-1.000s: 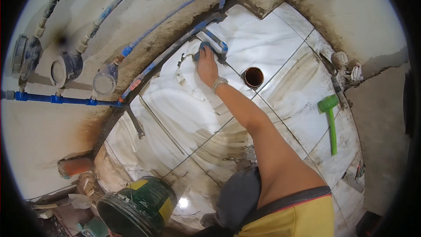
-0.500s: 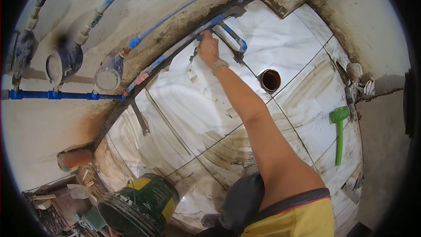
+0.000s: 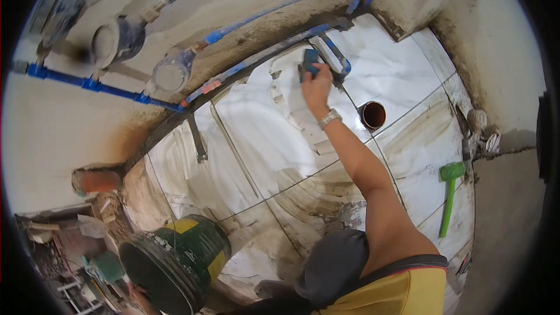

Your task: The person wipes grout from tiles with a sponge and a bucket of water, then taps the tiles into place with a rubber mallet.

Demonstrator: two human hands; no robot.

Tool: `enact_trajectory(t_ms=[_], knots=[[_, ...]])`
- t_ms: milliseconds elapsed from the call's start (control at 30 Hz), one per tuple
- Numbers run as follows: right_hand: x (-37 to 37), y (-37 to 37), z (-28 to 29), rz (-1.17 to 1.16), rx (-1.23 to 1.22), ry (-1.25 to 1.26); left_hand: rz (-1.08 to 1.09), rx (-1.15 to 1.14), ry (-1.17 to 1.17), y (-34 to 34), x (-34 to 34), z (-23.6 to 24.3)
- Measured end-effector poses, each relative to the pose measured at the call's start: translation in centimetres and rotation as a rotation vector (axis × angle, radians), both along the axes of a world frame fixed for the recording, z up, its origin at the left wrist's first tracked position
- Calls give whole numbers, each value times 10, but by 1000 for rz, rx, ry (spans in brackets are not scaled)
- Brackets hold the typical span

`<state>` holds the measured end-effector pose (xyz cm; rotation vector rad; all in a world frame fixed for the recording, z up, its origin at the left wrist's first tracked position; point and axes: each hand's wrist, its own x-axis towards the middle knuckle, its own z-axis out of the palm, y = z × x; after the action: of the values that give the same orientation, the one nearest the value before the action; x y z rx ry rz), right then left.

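My right hand [image 3: 318, 86] reaches across the white floor tiles [image 3: 274, 140] and grips a small dark blue-green flat block [image 3: 311, 58]. Its exact kind I cannot make out. The block rests on or just over a tile smeared with grey-brown residue, beside a blue pipe stub [image 3: 337, 55]. At the lower left my left hand [image 3: 139, 297] is partly visible, its fingers closed at the rim of a dark green bucket [image 3: 189, 251] with yellow patches. The bucket lies tilted, its mouth toward the lower left.
A round brown drain opening [image 3: 373, 116] sits right of my hand. Blue pipes [image 3: 105, 86] and round meters [image 3: 172, 72] line the left wall. A green mallet [image 3: 450, 189] lies on the right tiles. Debris [image 3: 67, 242] is heaped at lower left.
My right hand has drawn away from the wall pipe and closer to the pipe stub, showing more of the block. The whole view has shifted. More of my left hand shows at the bucket.
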<state>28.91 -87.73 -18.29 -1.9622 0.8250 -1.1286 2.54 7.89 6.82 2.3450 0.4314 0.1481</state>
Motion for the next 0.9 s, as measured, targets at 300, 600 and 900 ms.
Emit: enact_trajectory(t_ms=[300, 600, 900], knots=[[75, 113, -23, 262, 318, 169, -101, -121, -142, -57, 10, -17], [-3, 265, 117, 1135, 1257, -26, -98, -190, -185, -39, -3, -22], [-94, 414, 384, 2092, -649, 300, 31, -463, -159, -161, 51, -3]])
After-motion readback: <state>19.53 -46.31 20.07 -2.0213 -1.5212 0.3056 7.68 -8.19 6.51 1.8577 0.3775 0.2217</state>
